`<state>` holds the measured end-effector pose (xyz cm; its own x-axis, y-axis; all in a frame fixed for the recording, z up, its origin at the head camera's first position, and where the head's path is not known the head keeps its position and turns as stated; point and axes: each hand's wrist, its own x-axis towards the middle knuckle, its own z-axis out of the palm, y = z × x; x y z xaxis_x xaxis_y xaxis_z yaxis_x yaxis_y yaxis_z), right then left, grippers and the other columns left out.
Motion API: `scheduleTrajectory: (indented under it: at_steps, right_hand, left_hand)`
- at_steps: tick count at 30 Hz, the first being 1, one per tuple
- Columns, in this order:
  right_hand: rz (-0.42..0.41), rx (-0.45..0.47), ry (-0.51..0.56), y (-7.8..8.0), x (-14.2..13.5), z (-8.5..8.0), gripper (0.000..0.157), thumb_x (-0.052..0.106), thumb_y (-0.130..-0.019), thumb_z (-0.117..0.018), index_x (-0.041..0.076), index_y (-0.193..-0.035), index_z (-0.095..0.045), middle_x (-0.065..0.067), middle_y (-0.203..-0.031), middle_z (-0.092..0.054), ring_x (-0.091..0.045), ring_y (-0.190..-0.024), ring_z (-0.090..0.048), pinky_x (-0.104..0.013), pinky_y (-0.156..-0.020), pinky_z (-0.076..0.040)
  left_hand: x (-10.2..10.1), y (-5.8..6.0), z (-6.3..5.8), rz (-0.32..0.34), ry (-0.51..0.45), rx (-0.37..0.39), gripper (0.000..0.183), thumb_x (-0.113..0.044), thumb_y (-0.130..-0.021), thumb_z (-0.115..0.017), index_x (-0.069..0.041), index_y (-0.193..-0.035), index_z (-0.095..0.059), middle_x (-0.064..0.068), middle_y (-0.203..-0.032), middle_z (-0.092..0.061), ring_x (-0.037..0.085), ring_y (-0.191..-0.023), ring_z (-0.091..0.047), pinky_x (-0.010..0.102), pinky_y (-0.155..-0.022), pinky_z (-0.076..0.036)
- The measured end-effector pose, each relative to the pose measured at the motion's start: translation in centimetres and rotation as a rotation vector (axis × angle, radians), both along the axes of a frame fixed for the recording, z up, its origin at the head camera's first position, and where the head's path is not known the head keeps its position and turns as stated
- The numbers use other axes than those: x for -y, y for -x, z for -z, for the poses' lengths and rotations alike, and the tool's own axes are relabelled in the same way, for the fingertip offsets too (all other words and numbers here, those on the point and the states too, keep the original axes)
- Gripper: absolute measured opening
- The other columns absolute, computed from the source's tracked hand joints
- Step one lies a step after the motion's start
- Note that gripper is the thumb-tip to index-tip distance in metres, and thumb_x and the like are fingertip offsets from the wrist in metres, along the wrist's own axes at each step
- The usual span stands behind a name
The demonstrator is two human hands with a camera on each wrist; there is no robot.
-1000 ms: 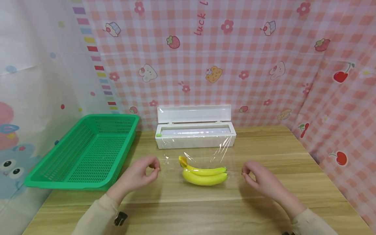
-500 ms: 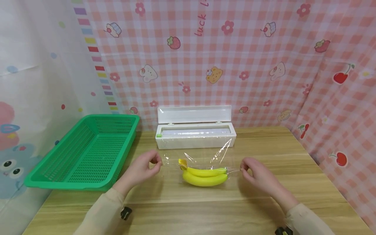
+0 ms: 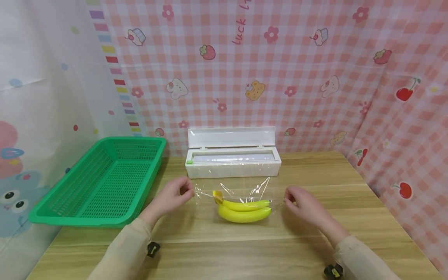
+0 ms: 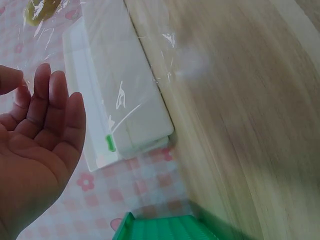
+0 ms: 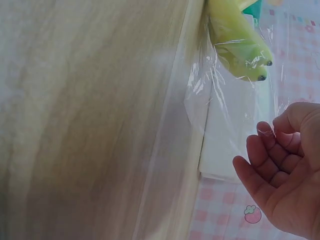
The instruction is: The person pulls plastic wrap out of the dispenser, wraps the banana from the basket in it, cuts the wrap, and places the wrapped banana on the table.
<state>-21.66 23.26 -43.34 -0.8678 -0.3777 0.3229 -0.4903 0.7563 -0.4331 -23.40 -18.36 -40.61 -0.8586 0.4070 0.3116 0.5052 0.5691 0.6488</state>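
Two joined yellow bananas (image 3: 244, 213) lie on the table, with clear plastic wrap (image 3: 227, 186) over them. The wrap stretches back toward a white cling film box (image 3: 232, 168), whose lid stands raised. To the left of the bananas, my left hand (image 3: 174, 195) pinches one side of the wrap between thumb and index finger. My right hand (image 3: 305, 204) pinches the opposite side, right of the banana tips (image 5: 257, 70). In both wrist views the other fingers are loosely bent. The wrap's exact edges are hard to make out.
A green plastic basket (image 3: 115, 186) stands on the left of the wooden table (image 3: 241, 256). Behind the box hangs a pink checked cloth (image 3: 224, 77). A green slider (image 3: 189, 161) sits at the box's left end.
Both hands have moved slightly away from the person and a little inward, with the wrap still pinched. The bananas and the box have stayed nearly where they were.
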Motion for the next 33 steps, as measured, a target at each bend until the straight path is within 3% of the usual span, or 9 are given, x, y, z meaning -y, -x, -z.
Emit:
scheduleTrajectory:
  at_steps: [11, 21, 33]
  right_hand:
    - [0.008, 0.075, -0.036, 1.0, 0.8, 0.4, 0.016, 0.002, -0.087, -0.063, 0.012, -0.081, -0.052, 0.004, -0.071, -0.047, -0.013, -0.067, -0.045, -0.028, -0.058, -0.041]
    - [-0.03, 0.097, -0.05, 1.5, 1.1, 0.9, 0.016, 0.004, -0.086, -0.063, 0.013, -0.08, -0.052, 0.005, -0.071, -0.047, -0.011, -0.067, -0.044, -0.028, -0.058, -0.04]
    - [-0.026, 0.144, -0.067, 1.7, 1.4, 1.0, 0.015, 0.005, -0.088, -0.064, 0.013, -0.082, -0.054, 0.005, -0.071, -0.048, -0.012, -0.067, -0.046, -0.028, -0.059, -0.041]
  left_hand:
    - [0.0, 0.9, 0.6, -0.004, 0.015, 0.087, 0.005, -0.007, -0.082, -0.063, -0.007, -0.083, -0.059, -0.001, -0.078, -0.056, 0.014, -0.074, -0.052, 0.027, -0.066, -0.047]
    - [0.0, 1.8, 1.5, 0.022, 0.064, 0.128, 0.005, -0.005, -0.081, -0.062, -0.007, -0.081, -0.057, 0.0, -0.077, -0.055, 0.014, -0.073, -0.05, 0.027, -0.065, -0.046]
    - [-0.3, 2.2, 1.6, 0.025, 0.075, 0.149, 0.005, -0.004, -0.082, -0.061, -0.007, -0.081, -0.057, -0.001, -0.076, -0.054, 0.014, -0.073, -0.05, 0.027, -0.065, -0.046]
